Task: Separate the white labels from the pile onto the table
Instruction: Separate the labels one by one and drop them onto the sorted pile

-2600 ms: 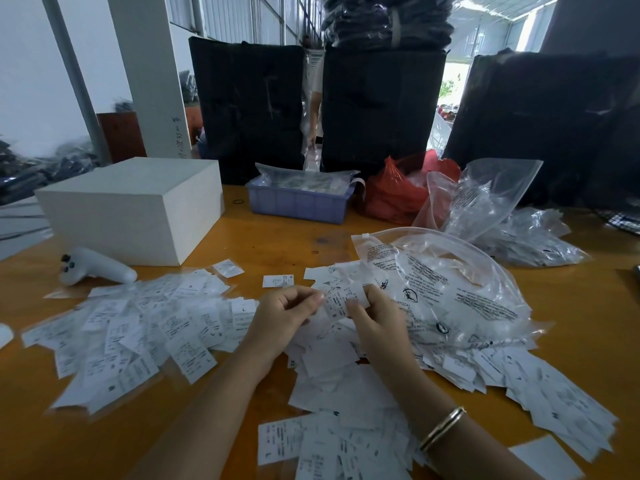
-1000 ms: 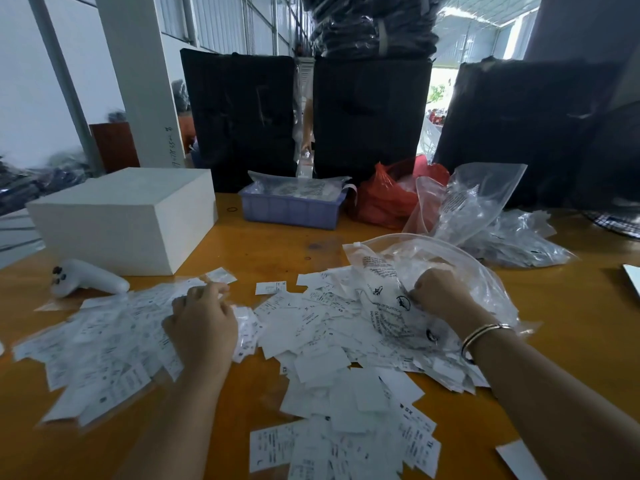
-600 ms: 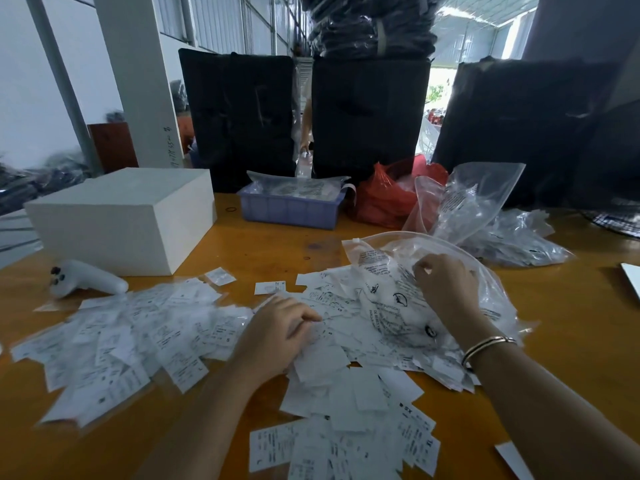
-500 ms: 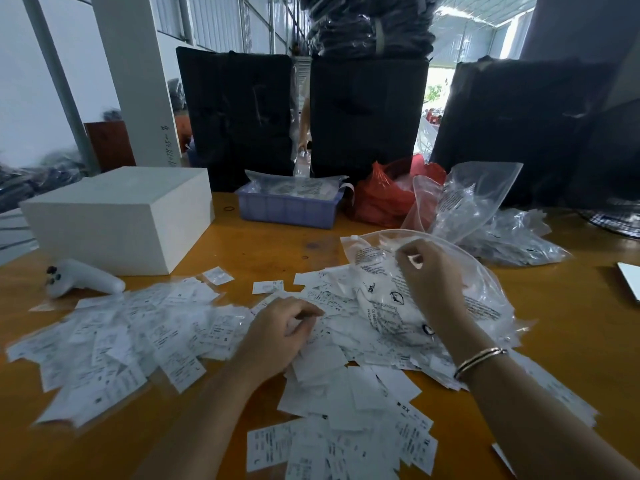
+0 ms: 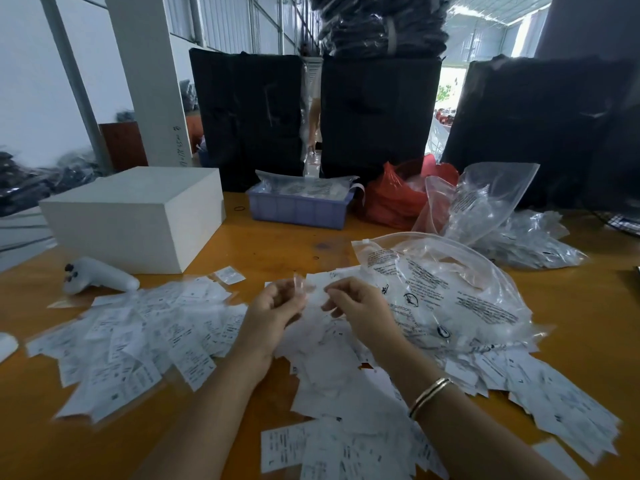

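Lower left of the frame, the sorted spread of white labels (image 5: 138,341) sits flat on the desk (image 5: 277,244). Centre frame now: the left hand (image 5: 273,317) has come up off the pile (image 5: 332,375) it was pressing half a second ago, fingers curled, pinching a small clear sleeve. The right hand (image 5: 360,310) has left the big clear bag (image 5: 443,292) at centre right and swung in to meet it, fingertips nipping the blurred white label between them. Looks like another label is about to be peeled free, then dropped left.
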A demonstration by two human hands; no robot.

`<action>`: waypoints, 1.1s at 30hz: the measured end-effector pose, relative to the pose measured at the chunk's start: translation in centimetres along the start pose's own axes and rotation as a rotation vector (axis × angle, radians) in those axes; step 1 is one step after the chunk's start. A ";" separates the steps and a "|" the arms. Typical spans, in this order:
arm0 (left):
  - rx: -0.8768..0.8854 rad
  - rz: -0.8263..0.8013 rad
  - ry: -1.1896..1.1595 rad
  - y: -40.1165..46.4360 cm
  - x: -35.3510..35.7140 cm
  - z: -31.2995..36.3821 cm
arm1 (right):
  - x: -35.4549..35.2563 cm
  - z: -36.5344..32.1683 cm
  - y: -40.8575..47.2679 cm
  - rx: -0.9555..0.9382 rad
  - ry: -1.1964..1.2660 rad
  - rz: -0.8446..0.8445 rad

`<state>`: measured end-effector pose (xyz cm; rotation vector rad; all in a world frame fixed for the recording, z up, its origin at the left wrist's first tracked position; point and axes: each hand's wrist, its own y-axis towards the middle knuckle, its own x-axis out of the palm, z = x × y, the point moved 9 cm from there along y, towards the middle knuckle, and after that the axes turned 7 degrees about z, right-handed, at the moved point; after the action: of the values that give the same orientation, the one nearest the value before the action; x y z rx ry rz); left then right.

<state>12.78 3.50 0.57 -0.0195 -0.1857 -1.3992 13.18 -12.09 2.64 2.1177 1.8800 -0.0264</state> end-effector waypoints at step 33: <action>-0.053 0.285 -0.127 1.0 -3.3 -0.7 | 1.5 1.4 1.6 -0.005 -0.535 0.007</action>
<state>13.28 6.81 -0.53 -0.1732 -0.2411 -1.1182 15.17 -11.15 1.35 1.8681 1.5459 -0.5298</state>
